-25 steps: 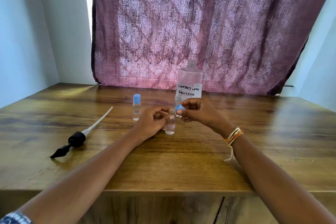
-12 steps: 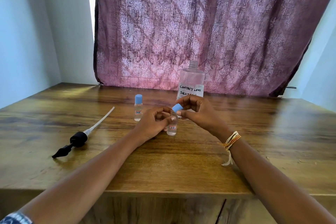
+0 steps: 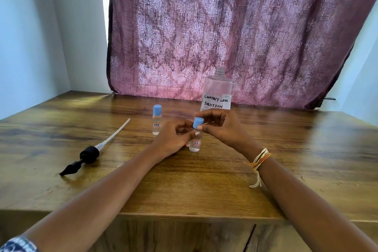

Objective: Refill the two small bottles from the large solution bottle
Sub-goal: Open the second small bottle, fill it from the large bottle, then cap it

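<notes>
"Standing upright on the wooden tabletop (image 3: pixel 204 186), near its middle, is a small clear bottle (image 3: pixel 195 144) with a red-bordered label. Do you confirm?"

"Confirmed. The left hand (image 3: pixel 173 139) has its fingers curled round the bottle's body. The right hand (image 3: pixel 221 127) pinches the blue cap (image 3: pixel 198 122) at the bottle's top between thumb and fingers. Whether the cap is fully seated I cannot tell."

"And the second small bottle (image 3: pixel 157 121)?"

"Upright and capped in blue, behind and to the left of the hands, apart from them. The large solution bottle (image 3: pixel 217 92), uncapped and hand-labelled 'CONTACT LENS SOLUTION', stands just behind the right hand."

"Anything else?"

"A black pump head (image 3: pixel 88 155) with its white tube lies flat at the left. A purple curtain (image 3: pixel 235 32) hangs behind."
</notes>
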